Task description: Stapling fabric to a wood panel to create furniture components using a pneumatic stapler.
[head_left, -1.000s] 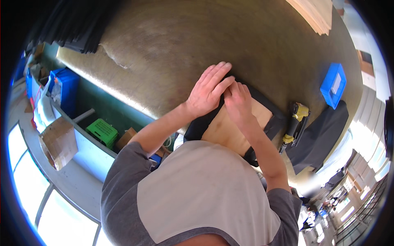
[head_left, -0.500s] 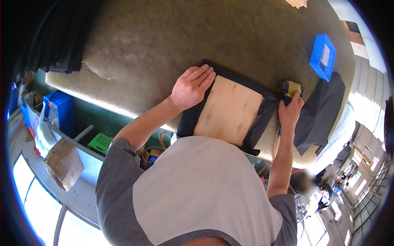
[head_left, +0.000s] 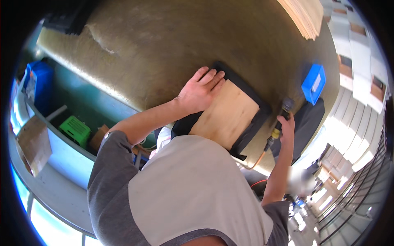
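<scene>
A square plywood panel (head_left: 227, 115) lies on the table near my body. Black cover material (head_left: 245, 97) is folded over its edges, and a strip juts out at the near right corner. My left hand (head_left: 200, 95) rests flat across the panel's left edge with its fingers spread. Beside the panel's right edge, my right hand (head_left: 288, 130) is wrapped round an air-powered staple gun (head_left: 286, 107), black with yellow parts. From the tool's lower end runs an orange air hose (head_left: 259, 159). The staple gun is apart from the panel and slightly blurred.
A blue plastic bin (head_left: 314, 84) stands at the right, next to a piece of black material (head_left: 305, 127) on the table (head_left: 152, 53). Stacked thin boards (head_left: 301, 16) lie at the far right. Left of the table are a green crate (head_left: 75, 130) and a cardboard box (head_left: 33, 143).
The view has turned, bringing more of the stacked boards into sight. My right hand has tilted the staple gun, so its length and hose now show. My left hand stays on the panel.
</scene>
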Available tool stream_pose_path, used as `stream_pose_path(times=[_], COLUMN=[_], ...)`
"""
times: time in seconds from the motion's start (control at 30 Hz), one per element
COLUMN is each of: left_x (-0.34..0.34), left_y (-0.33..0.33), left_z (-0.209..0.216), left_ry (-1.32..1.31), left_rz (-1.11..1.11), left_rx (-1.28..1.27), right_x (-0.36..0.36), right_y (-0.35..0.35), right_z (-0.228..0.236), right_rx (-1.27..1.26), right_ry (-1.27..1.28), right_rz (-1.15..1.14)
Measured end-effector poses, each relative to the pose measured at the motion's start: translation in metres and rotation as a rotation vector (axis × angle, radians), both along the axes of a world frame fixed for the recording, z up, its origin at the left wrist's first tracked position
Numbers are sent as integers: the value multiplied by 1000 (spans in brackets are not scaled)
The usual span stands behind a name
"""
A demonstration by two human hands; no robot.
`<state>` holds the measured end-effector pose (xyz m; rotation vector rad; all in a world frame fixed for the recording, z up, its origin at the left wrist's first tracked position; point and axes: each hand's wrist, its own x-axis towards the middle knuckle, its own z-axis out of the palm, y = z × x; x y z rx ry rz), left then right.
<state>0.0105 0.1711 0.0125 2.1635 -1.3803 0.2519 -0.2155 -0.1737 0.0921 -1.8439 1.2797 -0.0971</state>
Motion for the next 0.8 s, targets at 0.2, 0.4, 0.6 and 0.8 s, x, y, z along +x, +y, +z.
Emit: stream_pose_path(times=[0.2, 0.4, 0.6, 0.8], left_x=[-1, -4, -2, -2], left_y=[3, 3, 4, 7], left_z=[-4, -6, -1, -5], left_ry=[-49, -43, -20, -40], left_rz=[16, 2, -8, -4], left_rx=[-30, -38, -67, -112], right_x=[102, 162, 178, 162], right_y=[101, 142, 146, 144], right_z=[86, 61, 44, 41], right_rx=[340, 527, 492, 419], right_ry=[-227, 10, 111, 95], right_rz=[253, 548, 568, 578])
